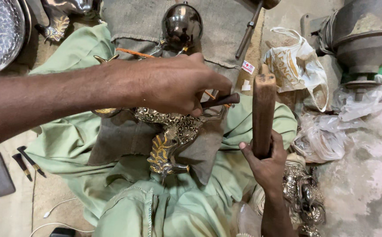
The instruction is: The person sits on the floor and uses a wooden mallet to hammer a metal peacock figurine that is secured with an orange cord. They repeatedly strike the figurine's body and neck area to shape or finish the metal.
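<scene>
— Gripping what, exactly, is the left hand [173,83] as it is reaching in from the left edge?

— It is closing its fingers around a slim dark punch tool [220,101], whose end is sticking out to the right past the thumb. The tool is lying just above an ornate silver and gold embossed metal piece [171,140], which is resting on a grey cloth [120,136] across the person's lap, directly under that hand.

— And the right hand [266,160]?

— It is wrapping tightly round the lower end of a thick brown wooden mallet [263,112], holding it upright just to the right of the punch tool, not touching it. The wrist is coming up from the bottom edge, palm turned toward the left.

— What is lying around them?

— A round polished dark metal vessel [182,24] is sitting beyond the lap, white plastic bags [296,66] are lying to the right, and two small black-handled tools [26,162] are resting on the floor at left, beside pale green trousers [173,206].
</scene>
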A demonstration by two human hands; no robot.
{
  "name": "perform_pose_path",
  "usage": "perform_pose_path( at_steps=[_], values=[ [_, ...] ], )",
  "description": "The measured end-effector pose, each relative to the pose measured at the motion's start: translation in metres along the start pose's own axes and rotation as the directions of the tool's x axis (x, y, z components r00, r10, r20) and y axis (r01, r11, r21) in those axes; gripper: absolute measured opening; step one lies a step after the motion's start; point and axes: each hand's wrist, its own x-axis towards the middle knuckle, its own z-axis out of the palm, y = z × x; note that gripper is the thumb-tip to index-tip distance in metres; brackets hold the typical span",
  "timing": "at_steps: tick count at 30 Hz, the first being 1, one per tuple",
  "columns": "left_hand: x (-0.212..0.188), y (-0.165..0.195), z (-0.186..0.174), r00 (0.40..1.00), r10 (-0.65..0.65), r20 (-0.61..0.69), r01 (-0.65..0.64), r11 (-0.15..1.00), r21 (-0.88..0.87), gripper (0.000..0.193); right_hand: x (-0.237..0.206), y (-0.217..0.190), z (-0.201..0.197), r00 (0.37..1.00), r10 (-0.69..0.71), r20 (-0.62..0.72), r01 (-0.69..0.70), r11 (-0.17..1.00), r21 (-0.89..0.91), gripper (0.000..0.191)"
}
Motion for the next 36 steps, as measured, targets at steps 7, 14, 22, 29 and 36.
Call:
perform_pose_path(
  at_steps=[7,14,22,29,36],
  values=[
    [-0.003,0.002,0.001,0.997,-0.058,0.049,0.056,0.998,0.035,0.053,0.002,0.008,0.005,0.998,0.047,0.043,-0.046,0.998,-0.03,0.065],
    [-0.003,0.004,-0.001,0.997,-0.051,0.066,0.048,0.998,0.034,0.056,-0.002,0.009,0.01,0.999,0.042,0.002,-0.041,0.957,0.286,0.064],
    [-0.001,-0.005,0.003,0.998,0.033,0.044,-0.035,0.998,0.051,0.047,-0.007,0.008,0.0,0.999,-0.046,-0.018,0.049,0.983,0.177,0.064],
    [-0.001,-0.007,0.003,0.996,-0.029,0.086,0.027,0.999,0.019,0.055,-0.01,0.003,-0.001,0.998,-0.058,0.025,0.058,0.998,-0.035,0.057],
    [0.0,-0.013,0.007,0.997,0.035,0.065,-0.039,0.996,0.075,0.042,-0.014,0.023,-0.007,0.995,0.064,0.075,-0.061,0.998,-0.03,0.043]
  ],
)
